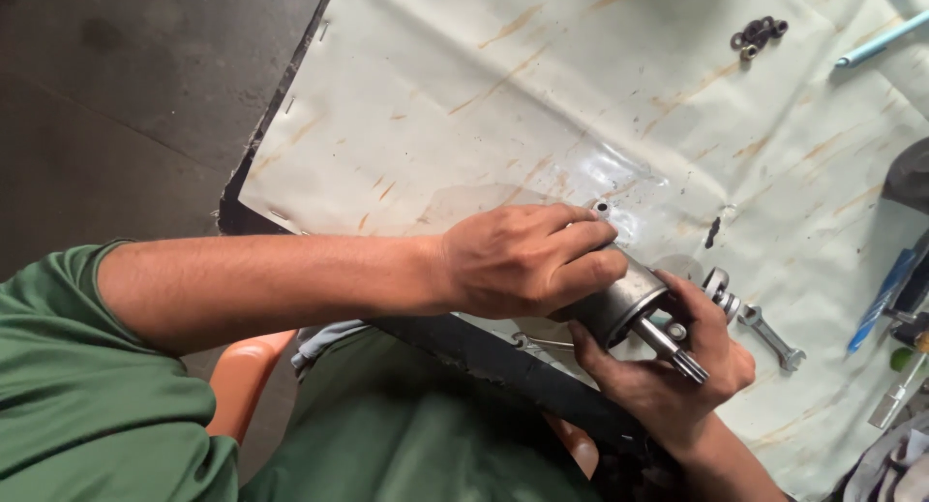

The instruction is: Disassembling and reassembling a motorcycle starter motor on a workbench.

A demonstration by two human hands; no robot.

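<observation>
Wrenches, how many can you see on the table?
1 for sure: a small silver wrench lying on the stained white sheet, just right of the right hand. More tools at the right edge are cut off, so others may be hidden.

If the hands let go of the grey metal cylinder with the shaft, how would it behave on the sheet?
The metal cylinder looks solid, so probably heavy for its size and stiff. Its round body would likely roll on the smooth white sheet. The shiny surface may be slippery; both the left hand and right hand hold it.
</observation>
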